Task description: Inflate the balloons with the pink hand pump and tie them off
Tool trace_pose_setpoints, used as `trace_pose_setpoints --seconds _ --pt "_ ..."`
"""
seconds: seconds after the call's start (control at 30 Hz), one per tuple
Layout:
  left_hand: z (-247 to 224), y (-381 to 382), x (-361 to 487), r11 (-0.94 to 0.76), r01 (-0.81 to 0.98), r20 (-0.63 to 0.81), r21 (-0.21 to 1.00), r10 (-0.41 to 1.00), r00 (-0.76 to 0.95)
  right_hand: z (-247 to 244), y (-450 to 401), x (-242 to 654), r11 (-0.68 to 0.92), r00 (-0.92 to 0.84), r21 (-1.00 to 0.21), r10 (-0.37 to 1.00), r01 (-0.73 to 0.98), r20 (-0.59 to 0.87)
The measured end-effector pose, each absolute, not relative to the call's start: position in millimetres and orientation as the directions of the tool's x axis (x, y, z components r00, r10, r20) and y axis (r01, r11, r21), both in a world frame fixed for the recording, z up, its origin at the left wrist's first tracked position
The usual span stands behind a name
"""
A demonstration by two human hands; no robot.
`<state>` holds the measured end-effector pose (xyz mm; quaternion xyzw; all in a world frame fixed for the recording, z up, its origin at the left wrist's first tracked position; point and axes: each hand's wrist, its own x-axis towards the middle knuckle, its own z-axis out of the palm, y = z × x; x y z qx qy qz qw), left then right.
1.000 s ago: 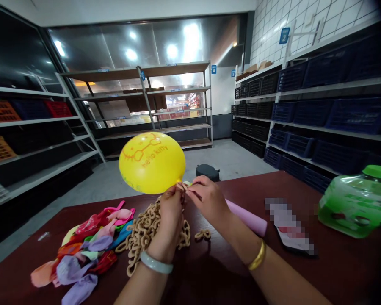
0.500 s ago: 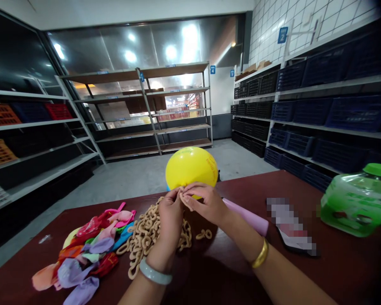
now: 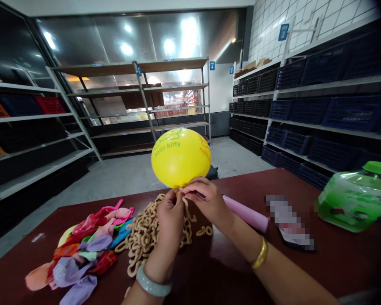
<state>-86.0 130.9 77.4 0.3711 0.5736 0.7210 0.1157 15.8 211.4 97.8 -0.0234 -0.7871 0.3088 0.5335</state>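
Observation:
A yellow inflated balloon with "hello kitty" print stands upright above my hands, its neck pointing down. My left hand is closed in a pinch at the balloon's neck. Right beside it, the fingers of my right hand pinch the same spot, with a beige elastic loop hanging below them. My fingers hide most of the knot area. Under and left of my hands lies a heap of beige elastic loops. A couple of loose loops rest apart from it.
Uninflated balloons in many colours are piled on the dark red table. To the right are a pink cylinder, a blurred phone-like object and a green liquid bottle. Shelves with crates stand beyond.
The balloon has risen and tipped upright, shifting slightly left, so its print now shows. Both hands stay together at its neck, and the beige loop hangs lower.

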Motion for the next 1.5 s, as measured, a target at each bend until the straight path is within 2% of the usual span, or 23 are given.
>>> trace_pose_setpoints --seconds 0.2,0.33,0.5,0.6,0.67,0.77,1.03,1.27,1.5 --pt "77 127 -81 -0.289 0.361 0.462 0.887 0.599 -0.654 97 211 15 0.804 -0.431 -0.553 0.43 -0.216 0.793" --pt "73 126 -82 -0.277 0.359 0.452 0.891 0.606 -0.654 94 206 13 0.844 -0.457 -0.525 0.427 -0.107 0.78" --pt "69 129 -79 -0.316 0.193 0.36 0.929 0.646 -0.674 84 201 8 0.883 -0.419 -0.459 0.454 0.097 0.786" --pt "67 132 -75 -0.354 0.017 0.275 0.935 0.693 -0.666 81 202 7 0.88 -0.391 -0.454 0.47 0.138 0.791" --pt "66 133 -75 -0.365 -0.069 0.238 0.929 0.727 -0.645 81 205 6 0.874 -0.384 -0.469 0.48 0.129 0.789" --pt "64 133 -77 -0.368 -0.093 0.239 0.925 0.755 -0.611 83 207 6 0.857 -0.384 -0.507 0.501 0.096 0.775" --pt "68 130 -84 -0.383 0.045 0.337 0.923 0.745 -0.575 86 207 8 0.842 -0.347 -0.539 0.514 0.03 0.784" --pt "66 126 -83 -0.382 0.06 0.343 0.922 0.738 -0.581 94 204 14 0.811 -0.346 -0.576 0.515 -0.101 0.784" --pt "67 128 -81 -0.41 -0.152 0.249 0.899 0.766 -0.593 94 199 14 0.829 -0.307 -0.547 0.495 -0.112 0.813"
